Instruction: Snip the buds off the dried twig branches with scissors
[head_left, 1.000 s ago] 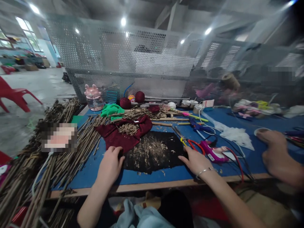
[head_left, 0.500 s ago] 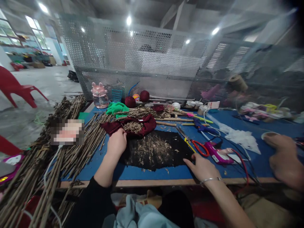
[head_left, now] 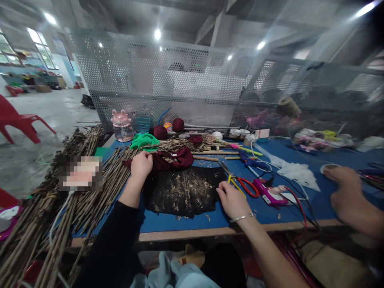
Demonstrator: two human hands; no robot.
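Observation:
My left hand [head_left: 141, 165] is closed on the left end of a maroon cloth [head_left: 181, 158], which is bunched up and partly covers a small heap of dry plant bits [head_left: 168, 159]. In front of it lies a black sheet [head_left: 180, 192] with a ragged edge, strewn with pale dry flakes. My right hand [head_left: 234, 200], with a bracelet at the wrist, has its thumb and fingers pinched at the sheet's right edge; the fingertips are partly hidden. Just beyond that hand lie orange-handled scissors [head_left: 248, 187] and a yellow-handled tool [head_left: 237, 185].
Bundles of dry stalks [head_left: 99, 192] cover the left side. Behind are a pink-topped bottle [head_left: 122, 127], green cloth [head_left: 144, 141], maroon balls [head_left: 178, 125] and a mesh panel [head_left: 195, 80]. At right are a purple power strip [head_left: 270, 194], cords, a blue glue gun [head_left: 249, 160] and another person's hand [head_left: 345, 188].
My left hand has drawn the maroon cloth's edge up and back, covering more of the plant bits. My right hand has moved left and closed at the black sheet's edge. The view has shifted slightly.

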